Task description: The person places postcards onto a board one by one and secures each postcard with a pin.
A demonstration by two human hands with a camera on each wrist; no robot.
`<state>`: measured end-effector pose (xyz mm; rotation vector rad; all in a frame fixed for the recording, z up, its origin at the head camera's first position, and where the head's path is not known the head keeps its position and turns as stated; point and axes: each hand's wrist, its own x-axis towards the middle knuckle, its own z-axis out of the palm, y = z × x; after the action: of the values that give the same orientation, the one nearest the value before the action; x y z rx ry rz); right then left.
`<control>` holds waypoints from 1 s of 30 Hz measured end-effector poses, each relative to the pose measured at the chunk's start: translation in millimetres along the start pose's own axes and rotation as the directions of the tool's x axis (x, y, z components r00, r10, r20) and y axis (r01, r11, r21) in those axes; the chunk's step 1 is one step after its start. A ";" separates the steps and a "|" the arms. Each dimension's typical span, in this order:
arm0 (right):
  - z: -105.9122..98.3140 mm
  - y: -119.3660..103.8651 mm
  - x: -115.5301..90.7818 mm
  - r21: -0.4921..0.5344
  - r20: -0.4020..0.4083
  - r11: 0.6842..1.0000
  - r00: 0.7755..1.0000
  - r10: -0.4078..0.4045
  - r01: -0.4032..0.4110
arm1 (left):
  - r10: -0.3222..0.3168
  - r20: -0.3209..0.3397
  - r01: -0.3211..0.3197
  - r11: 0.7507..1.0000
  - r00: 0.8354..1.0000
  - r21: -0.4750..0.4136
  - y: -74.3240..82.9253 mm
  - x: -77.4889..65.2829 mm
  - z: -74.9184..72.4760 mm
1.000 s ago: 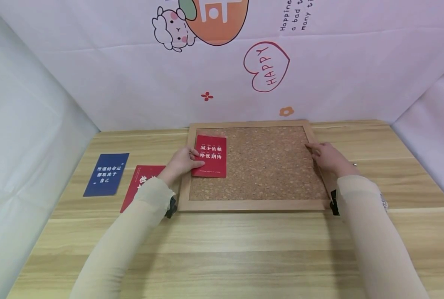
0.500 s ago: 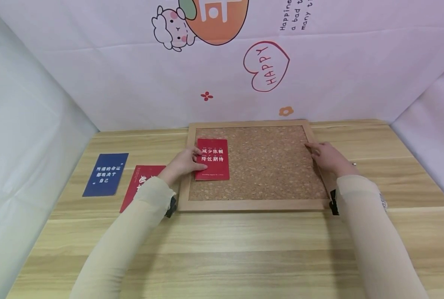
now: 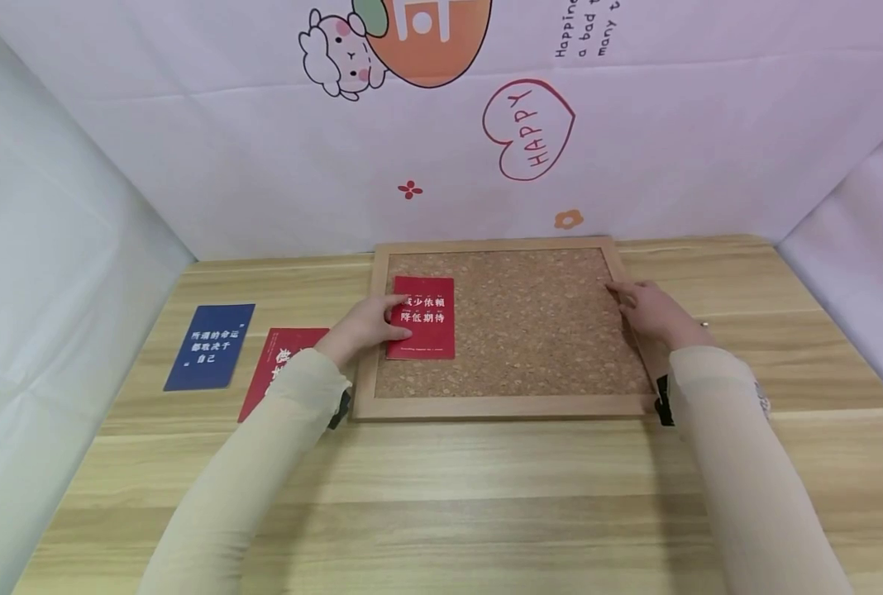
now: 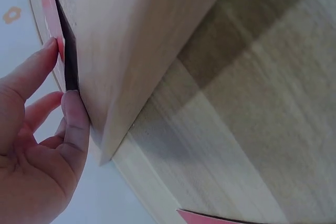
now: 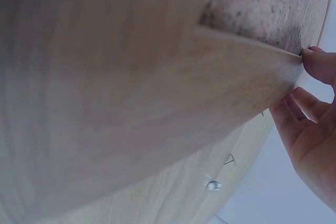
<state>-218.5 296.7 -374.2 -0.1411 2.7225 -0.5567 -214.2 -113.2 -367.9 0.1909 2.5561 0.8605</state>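
Firm board (image 3: 531,330), thin card (image 3: 436,332): hold both by the edge

The board is probably rigid and fairly light, best held by its frame (image 3: 508,407), where the right grip (image 3: 648,311) clasps the right side. The card, over the board's left end, looks light, smooth and easily creased; the left grip (image 3: 367,321) pinches its left edge, a sound hold. What seem tacks (image 5: 213,185) lie right of the board.

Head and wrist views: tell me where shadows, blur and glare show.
Head: bright overall, with soft shadows on the tabletop beside the left sleeve and right sleeve; left wrist: bluish cast, broad dark shadow across the tabletop; right wrist: the wooden frame looks soft and smeared up close, while a silvery pin head catches a highlight.
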 end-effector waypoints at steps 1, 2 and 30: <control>-0.3 -0.3 -0.2 -0.002 0.000 1.000 1.000 0.000 0.000 | 0.003 0.005 -0.003 1.000 1.000 0.012 0.5 -0.1 -0.5; -0.5 -0.5 -0.3 -0.003 -0.001 1.000 1.000 -0.001 0.001 | 0.010 0.008 -0.010 0.999 1.000 0.032 1.0 -0.1 -1.0; 0.0 -0.2 -1.6 0.008 0.002 1.000 1.000 -0.004 0.004 | 0.062 0.050 -0.070 0.982 0.997 0.177 4.4 -3.5 -5.4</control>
<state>-217.0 296.7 -373.6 -0.1451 2.7183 -0.5679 -213.5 -113.6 -360.1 0.3474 2.5977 0.6416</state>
